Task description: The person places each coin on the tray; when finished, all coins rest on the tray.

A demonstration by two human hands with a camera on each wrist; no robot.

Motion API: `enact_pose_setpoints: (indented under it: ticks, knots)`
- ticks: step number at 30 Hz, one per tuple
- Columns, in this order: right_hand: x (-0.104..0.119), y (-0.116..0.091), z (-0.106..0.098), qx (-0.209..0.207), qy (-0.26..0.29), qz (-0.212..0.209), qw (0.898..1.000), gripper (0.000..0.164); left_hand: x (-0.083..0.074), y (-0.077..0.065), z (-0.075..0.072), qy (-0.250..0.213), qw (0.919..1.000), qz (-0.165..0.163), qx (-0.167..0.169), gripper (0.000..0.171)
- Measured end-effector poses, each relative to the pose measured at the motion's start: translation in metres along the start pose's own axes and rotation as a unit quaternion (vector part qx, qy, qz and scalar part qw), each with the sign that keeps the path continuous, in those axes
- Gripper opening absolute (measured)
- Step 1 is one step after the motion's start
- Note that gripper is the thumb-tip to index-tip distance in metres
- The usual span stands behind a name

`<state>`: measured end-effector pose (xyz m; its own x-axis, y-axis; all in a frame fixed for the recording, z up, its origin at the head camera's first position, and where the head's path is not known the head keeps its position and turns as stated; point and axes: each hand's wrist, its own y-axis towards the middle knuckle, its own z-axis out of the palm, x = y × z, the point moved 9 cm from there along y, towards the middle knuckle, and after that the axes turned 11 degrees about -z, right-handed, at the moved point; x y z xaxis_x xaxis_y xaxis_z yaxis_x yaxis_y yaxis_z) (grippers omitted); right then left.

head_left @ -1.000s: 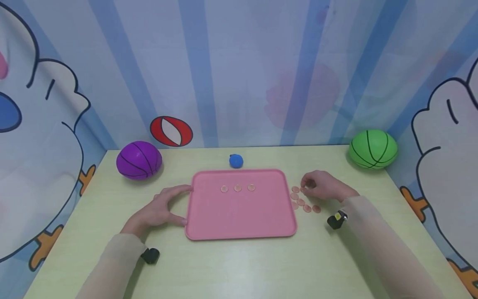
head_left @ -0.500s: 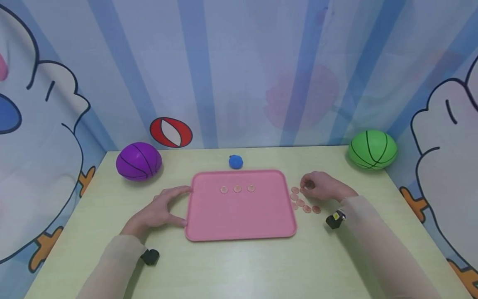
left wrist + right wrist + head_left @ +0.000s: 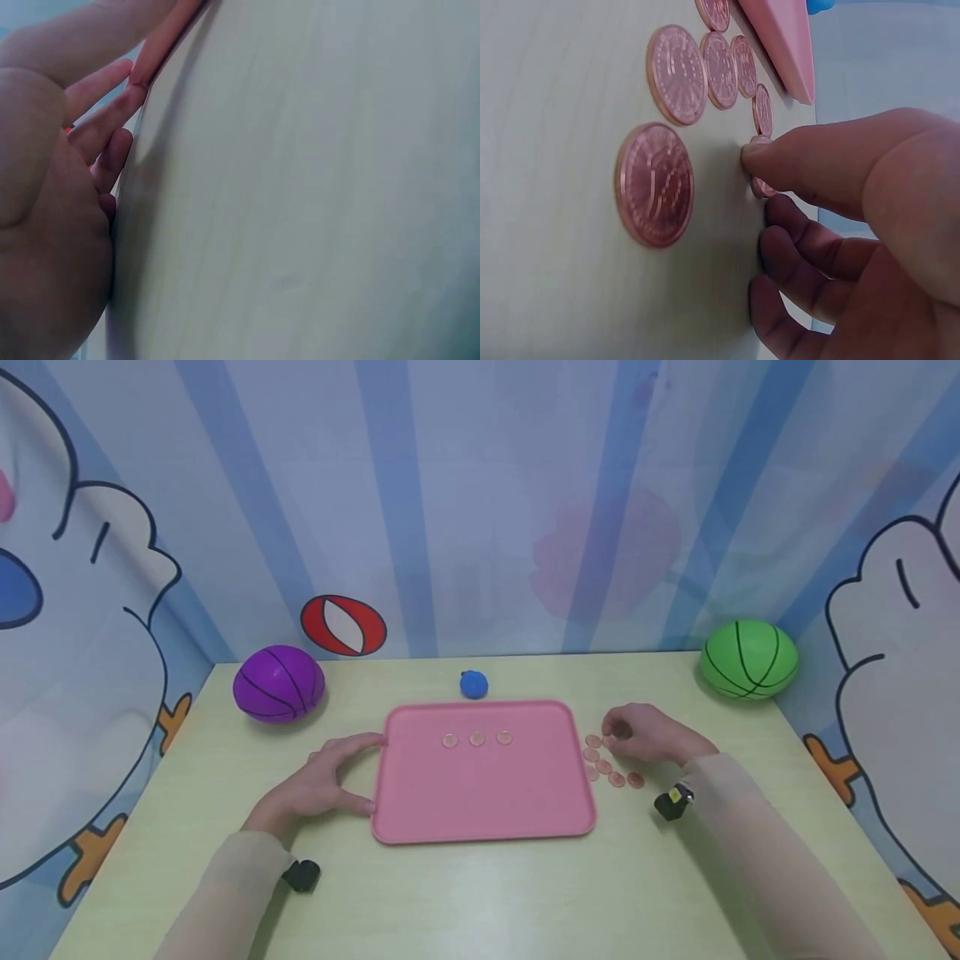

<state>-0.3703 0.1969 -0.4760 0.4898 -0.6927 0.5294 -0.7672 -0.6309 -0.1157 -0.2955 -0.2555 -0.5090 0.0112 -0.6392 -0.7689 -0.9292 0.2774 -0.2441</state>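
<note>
A pink tray (image 3: 483,793) holds three coins (image 3: 477,739) in a row near its far side. My left hand (image 3: 318,781) touches the tray's left edge, thumb and fingers spread apart along it. The tray's edge shows at the fingertips in the left wrist view. To the right of the tray, my right hand (image 3: 647,732) is down at a copper coin (image 3: 762,186), the thumb over it and the index fingertip hidden behind the thumb. The other fingers curl loosely close to the table. Several more copper coins (image 3: 654,184) lie loose between this hand and the tray.
Behind the tray sits a small blue object (image 3: 474,684). A purple ball (image 3: 279,684) stands at the back left and a green ball (image 3: 749,660) at the back right. A printed curtain (image 3: 480,510) rises behind the light wooden table (image 3: 480,902).
</note>
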Motion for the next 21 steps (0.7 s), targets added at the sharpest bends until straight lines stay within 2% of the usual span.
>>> enact_pose_setpoints:
  ticks: [9,15,21]
  knots:
    - [0.0033,0.0003,-0.0006,-0.018,-0.016,-0.01,1.0,0.005,0.0008,0.0002,-0.0003,0.004,1.0,0.002,-0.001,0.105]
    - [0.0035,0.0006,-0.0004,-0.023,-0.013,-0.003,1.0,0.005,0.0,-0.0008,-0.0014,0.011,0.9999,0.008,-0.005,0.105]
    - [0.0038,-0.0019,0.0006,-0.02,0.0,0.013,1.0,0.004,0.0015,-0.0002,-0.0004,0.004,1.0,-0.003,-0.003,0.105]
